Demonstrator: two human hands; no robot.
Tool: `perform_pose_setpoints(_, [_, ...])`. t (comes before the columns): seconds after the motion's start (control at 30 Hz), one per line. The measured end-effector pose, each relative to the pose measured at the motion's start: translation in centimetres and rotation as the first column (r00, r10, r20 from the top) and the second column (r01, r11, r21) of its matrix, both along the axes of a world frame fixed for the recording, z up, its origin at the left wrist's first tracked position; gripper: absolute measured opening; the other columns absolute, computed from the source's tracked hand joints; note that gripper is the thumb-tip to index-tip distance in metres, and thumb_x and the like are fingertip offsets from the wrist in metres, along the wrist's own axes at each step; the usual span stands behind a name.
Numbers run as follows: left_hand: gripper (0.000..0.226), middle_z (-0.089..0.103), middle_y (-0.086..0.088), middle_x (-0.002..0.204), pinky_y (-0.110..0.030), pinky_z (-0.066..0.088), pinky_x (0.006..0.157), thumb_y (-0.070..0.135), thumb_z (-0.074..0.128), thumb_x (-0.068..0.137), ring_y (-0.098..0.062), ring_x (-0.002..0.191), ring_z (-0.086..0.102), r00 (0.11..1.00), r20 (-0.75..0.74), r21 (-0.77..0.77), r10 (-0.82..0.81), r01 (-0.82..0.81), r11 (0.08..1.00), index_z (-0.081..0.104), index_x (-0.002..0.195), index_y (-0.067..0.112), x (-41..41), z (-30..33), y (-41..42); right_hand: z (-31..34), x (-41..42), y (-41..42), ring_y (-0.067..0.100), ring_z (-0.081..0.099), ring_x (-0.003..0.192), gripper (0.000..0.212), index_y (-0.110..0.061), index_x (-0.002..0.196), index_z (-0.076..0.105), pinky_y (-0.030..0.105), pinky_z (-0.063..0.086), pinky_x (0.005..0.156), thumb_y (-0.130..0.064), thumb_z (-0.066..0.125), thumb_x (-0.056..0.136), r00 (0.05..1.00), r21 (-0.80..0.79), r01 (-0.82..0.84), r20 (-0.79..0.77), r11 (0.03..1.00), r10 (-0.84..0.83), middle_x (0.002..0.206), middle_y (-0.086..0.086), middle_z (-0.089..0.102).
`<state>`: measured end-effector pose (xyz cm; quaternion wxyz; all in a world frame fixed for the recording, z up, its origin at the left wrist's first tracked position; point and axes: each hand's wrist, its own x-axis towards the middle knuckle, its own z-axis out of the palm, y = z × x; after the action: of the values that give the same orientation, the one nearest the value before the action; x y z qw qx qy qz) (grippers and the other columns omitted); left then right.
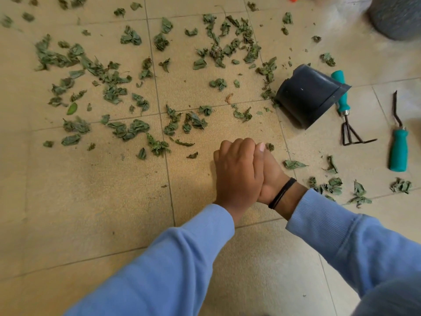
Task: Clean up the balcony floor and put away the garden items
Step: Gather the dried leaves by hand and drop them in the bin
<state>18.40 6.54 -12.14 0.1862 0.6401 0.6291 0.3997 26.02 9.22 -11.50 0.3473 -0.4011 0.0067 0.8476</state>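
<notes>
Dried green leaves lie scattered over the beige tiled floor, thickest across the upper half. My left hand rests low over the floor with its fingers curled, lying on top of my right hand, which wears a black wristband. The two hands are pressed together and whatever is between them is hidden. A single leaf lies just past my fingertips. A black plastic pot lies on its side to the upper right of my hands.
A teal-handled hand rake lies right of the black pot, and a second teal-handled tool lies further right. More leaves sit by my right wrist. A grey round container stands at the top right corner.
</notes>
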Motion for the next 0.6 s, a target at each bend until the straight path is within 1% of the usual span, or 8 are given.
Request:
perform_pose_setpoints(0.1, [0.032,0.049,0.002,0.077,-0.039,0.034,0.070,0.032,0.040,0.105,-0.020,0.075,0.042,0.995,-0.103,0.005,0.015,-0.014,1.000,0.051,0.080,0.016,-0.4,0.0,0.2,-0.3,-0.2,0.0,0.011,0.058,0.062,0.028,-0.016,0.068,0.064,0.022,0.049,0.058,-0.029,0.052,0.089,0.997,-0.007,-0.078,-0.008,0.997,0.078,0.065,-0.002,0.057])
perform_pose_setpoints(0.2, [0.033,0.052,0.000,0.080,-0.039,0.032,0.070,0.035,0.043,0.105,-0.022,0.077,0.044,0.979,-0.200,0.024,0.046,-0.042,0.999,0.056,0.082,0.015,-0.6,0.2,1.1,-0.1,-0.2,0.3,0.016,0.064,0.073,0.044,-0.012,0.074,0.070,0.027,0.055,0.067,-0.034,0.042,0.100,0.998,-0.050,-0.036,0.041,0.998,0.038,0.075,0.003,0.064])
perform_pose_setpoints(0.27, [0.030,0.054,-0.002,0.084,-0.040,0.033,0.074,0.034,0.047,0.104,-0.023,0.082,0.046,0.959,-0.277,0.042,0.058,-0.048,0.998,0.058,0.084,0.015,-0.6,0.3,1.6,0.5,-0.2,0.5,0.017,0.066,0.073,0.052,-0.012,0.073,0.072,0.027,0.058,0.065,-0.038,0.038,0.103,0.999,-0.060,0.002,0.033,0.998,0.000,0.075,0.003,0.066])
perform_pose_setpoints(0.33, [0.027,0.055,-0.003,0.087,-0.042,0.035,0.079,0.032,0.048,0.104,-0.025,0.086,0.047,0.944,-0.326,0.031,0.055,-0.047,0.998,0.059,0.086,0.015,-0.7,0.3,1.8,0.5,-0.1,0.7,0.016,0.067,0.071,0.054,-0.012,0.073,0.074,0.026,0.058,0.064,-0.037,0.037,0.104,1.000,-0.065,0.016,0.018,0.998,-0.015,0.075,0.003,0.067])
perform_pose_setpoints(0.4, [0.025,0.053,-0.005,0.090,-0.041,0.037,0.078,0.029,0.046,0.103,-0.023,0.084,0.047,0.951,-0.308,0.001,0.011,-0.011,1.000,0.058,0.087,0.013,-0.8,0.2,1.9,0.8,-0.3,0.7,0.015,0.066,0.073,0.050,-0.012,0.073,0.073,0.027,0.056,0.068,-0.034,0.039,0.102,1.000,-0.044,0.016,0.018,0.999,-0.015,0.075,0.001,0.066])
perform_pose_setpoints(0.47, [0.026,0.048,-0.006,0.091,-0.039,0.038,0.069,0.025,0.043,0.103,-0.021,0.077,0.043,0.970,-0.236,-0.018,-0.065,0.063,0.998,0.055,0.085,0.010,-0.8,0.0,1.7,0.6,-0.2,0.6,0.012,0.061,0.070,0.047,-0.014,0.069,0.070,0.024,0.052,0.067,-0.030,0.040,0.101,1.000,-0.028,0.020,0.019,0.999,-0.019,0.070,-0.001,0.062])
perform_pose_setpoints(0.53, [0.027,0.045,-0.006,0.093,-0.038,0.039,0.061,0.024,0.039,0.103,-0.018,0.071,0.041,0.984,-0.146,-0.037,-0.103,0.099,0.994,0.052,0.085,0.009,-0.7,-0.1,1.4,0.4,-0.3,0.4,0.010,0.056,0.064,0.044,-0.016,0.065,0.064,0.022,0.050,0.059,-0.027,0.040,0.100,0.999,-0.026,0.027,0.020,0.999,-0.027,0.064,-0.003,0.056])
perform_pose_setpoints(0.6, [0.028,0.044,-0.007,0.098,-0.039,0.041,0.061,0.028,0.036,0.104,-0.018,0.071,0.042,0.989,-0.098,-0.059,-0.108,0.103,0.993,0.051,0.088,0.010,-0.8,0.0,1.1,0.2,-0.5,0.6,0.008,0.052,0.061,0.035,-0.018,0.066,0.059,0.019,0.045,0.056,-0.027,0.046,0.097,1.000,-0.029,0.017,-0.019,0.999,-0.018,0.062,-0.005,0.052])
